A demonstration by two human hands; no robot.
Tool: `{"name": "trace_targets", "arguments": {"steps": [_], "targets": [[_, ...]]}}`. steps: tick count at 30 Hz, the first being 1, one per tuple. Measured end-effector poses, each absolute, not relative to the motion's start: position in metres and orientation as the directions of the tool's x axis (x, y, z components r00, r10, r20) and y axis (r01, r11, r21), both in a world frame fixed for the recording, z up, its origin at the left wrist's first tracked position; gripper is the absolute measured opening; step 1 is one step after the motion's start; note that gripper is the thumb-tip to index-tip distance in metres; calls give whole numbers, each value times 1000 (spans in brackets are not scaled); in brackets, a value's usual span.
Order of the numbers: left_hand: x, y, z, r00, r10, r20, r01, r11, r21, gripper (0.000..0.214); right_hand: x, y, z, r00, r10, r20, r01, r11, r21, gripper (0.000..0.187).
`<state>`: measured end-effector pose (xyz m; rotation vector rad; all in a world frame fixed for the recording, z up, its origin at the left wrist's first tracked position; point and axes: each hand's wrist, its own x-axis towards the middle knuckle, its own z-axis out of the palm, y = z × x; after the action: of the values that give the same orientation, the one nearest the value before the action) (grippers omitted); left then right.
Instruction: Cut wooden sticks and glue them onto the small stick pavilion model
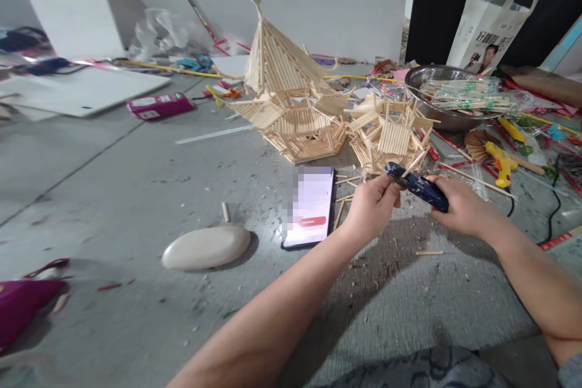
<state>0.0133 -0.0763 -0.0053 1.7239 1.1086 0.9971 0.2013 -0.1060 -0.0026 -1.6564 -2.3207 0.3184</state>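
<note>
My right hand [459, 206] is closed around a dark blue glue gun [416, 185] whose nozzle points left. My left hand [373, 203] is pinched on a thin wooden stick [413, 165] that rises to the right over the gun's tip. Both hands hover above the grey floor, just in front of a small stick-built structure [391, 136]. Behind it stands a taller pagoda-like model of sticks [284, 94] with a pointed roof. A phone [310, 206] with a lit screen lies on the floor to the left of my left hand.
A metal bowl [425, 76] holding packs of sticks sits at the right back, a yellow glue gun [500, 163] beside it. A smooth oval stone [205, 247] lies left of the phone. A white bag [498, 18], a pink pouch [159, 105], a magenta object [22, 303] and loose sticks lie around.
</note>
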Motion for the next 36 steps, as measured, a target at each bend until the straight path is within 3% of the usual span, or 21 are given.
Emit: {"name": "trace_targets", "arguments": {"steps": [6,12,19,24,36], "targets": [[12,-73,-4,342,934,98,311,-211,927,35,199,-111,1,-256,966,-22,901,230,-368,36],[23,-74,-22,495,867,-48,447,-207,871,29,202,-133,-8,-150,949,-276,923,34,-383,13],[33,-82,-40,536,831,-149,714,-352,605,28,197,-142,-11,-40,835,-549,894,-215,-392,5],[32,-84,-36,514,830,-215,794,-367,484,31,193,-137,-13,-27,811,-584,889,-248,-385,8],[32,-78,-39,541,812,-220,796,-409,445,34,192,-131,-18,-34,791,-611,898,-244,-366,14]]}}
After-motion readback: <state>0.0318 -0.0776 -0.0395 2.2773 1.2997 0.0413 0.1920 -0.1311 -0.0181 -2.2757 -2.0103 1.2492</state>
